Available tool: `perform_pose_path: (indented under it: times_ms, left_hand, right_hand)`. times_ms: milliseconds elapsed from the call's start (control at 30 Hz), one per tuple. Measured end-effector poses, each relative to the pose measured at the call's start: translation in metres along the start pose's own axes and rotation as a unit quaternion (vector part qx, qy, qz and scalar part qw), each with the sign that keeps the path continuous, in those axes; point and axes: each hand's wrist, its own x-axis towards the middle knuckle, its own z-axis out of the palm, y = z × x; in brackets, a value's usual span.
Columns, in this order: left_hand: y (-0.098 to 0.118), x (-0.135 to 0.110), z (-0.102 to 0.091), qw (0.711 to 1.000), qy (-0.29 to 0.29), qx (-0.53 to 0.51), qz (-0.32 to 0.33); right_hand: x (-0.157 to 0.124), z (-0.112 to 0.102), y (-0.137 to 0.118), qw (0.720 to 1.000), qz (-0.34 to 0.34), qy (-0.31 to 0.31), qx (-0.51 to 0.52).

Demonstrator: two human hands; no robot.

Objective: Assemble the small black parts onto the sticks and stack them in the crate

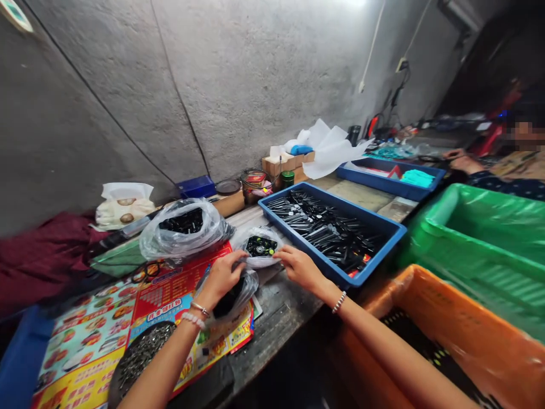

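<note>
Left hand (221, 278) curled, fingers closed over lower plastic bag (232, 296) of black parts. Right hand (300, 268) extended, fingers together, tips near upper plastic bag (260, 246) of black parts, between hands. Blue tray (361, 207) of black metal pieces just beyond right hand. Large plastic bag (183, 230) ahead of left hand. Printed flyers (170, 295) under left hand. Orange crate (409, 295) below right forearm. Co-worker's hand (462, 161) far right.
</note>
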Motion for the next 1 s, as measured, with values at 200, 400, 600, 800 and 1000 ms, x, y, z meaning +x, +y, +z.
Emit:
perform_pose_path:
  times_ms: [200,400,600,800,1000]
  left_hand:
    - [-0.007,0.009,-0.006,1.0,0.015,-0.023,-0.001]
    - [0.005,0.001,-0.014,0.996,0.074,-0.046,-0.016]
    - [-0.021,-0.005,-0.079,0.979,0.192,0.032,-0.06]
    - [-0.042,-0.035,-0.109,0.979,0.182,0.081,-0.033]
    - [-0.038,-0.047,-0.117,0.963,0.236,0.131,-0.017]
  right_hand:
    - [0.008,0.003,0.005,0.998,0.008,0.059,0.037]
    - [0.006,-0.003,-0.005,0.995,-0.012,0.074,0.062]
    - [0.042,0.002,-0.045,0.992,-0.104,0.032,0.061]
    - [0.104,0.043,-0.097,0.99,-0.14,-0.032,-0.009]
    - [0.144,0.072,-0.116,0.982,-0.181,-0.002,-0.052]
